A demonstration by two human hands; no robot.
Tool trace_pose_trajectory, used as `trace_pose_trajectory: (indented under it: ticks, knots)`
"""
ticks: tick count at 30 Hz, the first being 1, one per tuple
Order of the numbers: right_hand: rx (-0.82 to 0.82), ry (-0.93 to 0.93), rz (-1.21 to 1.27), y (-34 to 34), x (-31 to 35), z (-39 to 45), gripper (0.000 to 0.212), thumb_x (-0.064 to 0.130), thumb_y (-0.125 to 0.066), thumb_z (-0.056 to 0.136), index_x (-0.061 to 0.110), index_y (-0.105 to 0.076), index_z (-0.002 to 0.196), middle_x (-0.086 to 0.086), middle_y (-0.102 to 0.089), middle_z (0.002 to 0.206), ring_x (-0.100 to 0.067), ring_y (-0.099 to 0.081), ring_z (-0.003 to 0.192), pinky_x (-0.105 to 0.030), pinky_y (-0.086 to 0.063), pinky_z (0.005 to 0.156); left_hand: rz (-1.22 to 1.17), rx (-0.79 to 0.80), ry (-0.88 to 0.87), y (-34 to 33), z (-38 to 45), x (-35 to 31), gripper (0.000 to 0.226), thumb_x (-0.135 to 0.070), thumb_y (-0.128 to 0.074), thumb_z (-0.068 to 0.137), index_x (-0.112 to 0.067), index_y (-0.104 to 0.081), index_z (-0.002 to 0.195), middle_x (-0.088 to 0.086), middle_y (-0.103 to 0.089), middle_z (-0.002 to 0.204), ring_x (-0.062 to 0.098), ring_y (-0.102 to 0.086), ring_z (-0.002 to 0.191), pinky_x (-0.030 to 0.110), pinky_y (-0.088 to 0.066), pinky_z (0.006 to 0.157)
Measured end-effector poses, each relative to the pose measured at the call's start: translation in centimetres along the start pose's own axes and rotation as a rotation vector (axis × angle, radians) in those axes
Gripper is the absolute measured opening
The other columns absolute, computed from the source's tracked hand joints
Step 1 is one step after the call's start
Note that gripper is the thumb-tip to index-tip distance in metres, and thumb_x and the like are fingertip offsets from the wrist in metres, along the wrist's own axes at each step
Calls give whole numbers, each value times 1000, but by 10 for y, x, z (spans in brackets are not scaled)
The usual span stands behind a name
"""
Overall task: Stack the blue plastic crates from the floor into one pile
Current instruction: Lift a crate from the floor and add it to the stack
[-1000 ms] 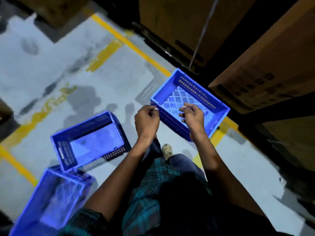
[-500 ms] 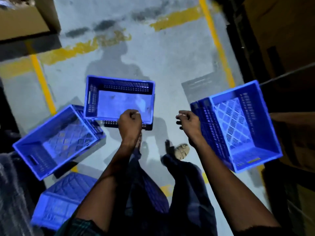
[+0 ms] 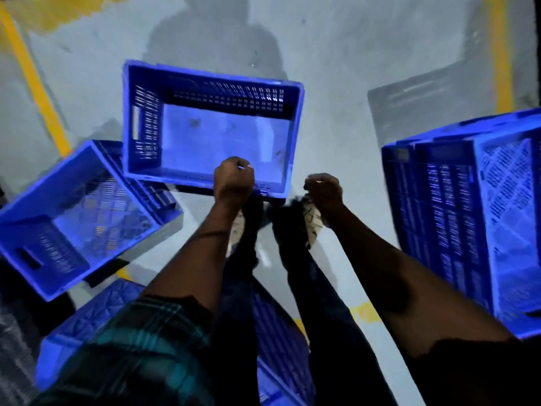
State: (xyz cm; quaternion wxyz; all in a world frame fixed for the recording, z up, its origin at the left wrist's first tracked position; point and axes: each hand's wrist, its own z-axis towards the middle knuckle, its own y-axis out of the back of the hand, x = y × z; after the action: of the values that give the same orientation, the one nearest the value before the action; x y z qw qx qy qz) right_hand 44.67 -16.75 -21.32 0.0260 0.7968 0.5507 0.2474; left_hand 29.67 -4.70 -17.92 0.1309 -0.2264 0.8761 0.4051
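A blue plastic crate (image 3: 140, 124) stands upright and open on the grey floor ahead of me. To its left a second blue crate (image 3: 49, 259) lies tilted, and its far corner touches the first one. At the right edge is a taller blue crate pile (image 3: 439, 218) that looks like one crate nested in another. By my legs at the lower left lies another blue crate (image 3: 96, 315). My left hand (image 3: 234, 180) is a closed fist over the middle crate's near rim and seems to be above it. My right hand (image 3: 323, 189) is also closed and empty, beside that crate's near right corner.
Yellow floor lines run at the far left (image 3: 35, 83) and the far right (image 3: 502, 54). My sandalled feet (image 3: 311, 221) stand just short of the middle crate. Open grey floor (image 3: 336, 83) lies beyond the crates.
My view has swung from the right crate to the middle crate, which is now closer. Both hands have stayed curled and empty, and the left one has moved over the crate's near rim.
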Motion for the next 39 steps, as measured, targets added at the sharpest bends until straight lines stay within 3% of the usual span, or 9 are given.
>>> trace_pose_trajectory:
  ticks: [7,13,18,21,24,27,30,34,39]
  knots:
    - [-43,23,-132,-48,-32,81,33,34,-65,87,14,-64,114,-14,-70,113,-24,-64,95,-39,-50,98,20,45,2,-60,58,52,21,-11,-56,92,2,-70,101,27,-71,104,40,-67,98,44,-53,89]
    - [-71,55,-34,-79,-12,118,32,37,-65,86,13,-60,106,1,-63,80,-9,-55,55,-15,-47,51,76,15,16,-79,82,71,24,-13,-53,91,-2,-71,101,18,-71,109,35,-65,103,38,-50,91]
    - [-89,22,27,-88,6,127,38,25,-65,88,1,-55,116,-10,-57,98,-24,-61,88,-38,-54,78,56,2,8,-88,85,71,20,-14,-55,87,-9,-74,93,14,-74,100,30,-67,97,34,-52,85]
    - [-90,57,-27,-90,4,118,12,19,-68,84,12,-59,89,-7,-58,90,-21,-59,83,-37,-53,78,43,-10,-6,-92,76,70,22,-13,-52,86,-4,-72,86,15,-74,94,30,-67,93,35,-50,82]
    - [-147,154,-107,-92,3,99,36,15,-72,72,24,-38,65,-4,-66,85,-26,-65,83,-38,-53,77,-106,-111,31,-89,67,67,30,-21,-50,89,1,-66,75,20,-71,80,32,-68,81,40,-52,76]
    - [-205,167,-65,-94,6,78,33,17,-71,69,21,-38,67,-3,-74,90,-28,-69,83,-38,-55,72,-270,-254,57,-77,54,59,36,-29,-53,91,-3,-66,69,16,-70,70,29,-69,72,37,-53,72]
    - [-325,160,-151,-89,13,44,33,28,-66,68,16,-36,64,0,-49,68,-28,-55,69,-30,-34,62,-271,-273,23,-54,44,52,37,-33,-52,91,-6,-66,70,12,-71,69,30,-68,73,38,-52,73]
    - [-385,236,-206,-79,19,-10,16,23,-66,69,13,-56,77,-8,-56,80,-35,-62,88,-33,-36,68,-292,-223,19,-28,31,44,35,-34,-53,91,-7,-68,74,10,-72,71,29,-69,77,41,-54,76]
    - [-504,290,-192,-57,44,-75,15,26,-43,56,15,-35,62,1,-37,62,-34,-52,73,-37,-33,67,-407,-185,73,4,-3,28,30,-31,-57,90,-9,-70,75,8,-74,71,26,-69,70,40,-57,73]
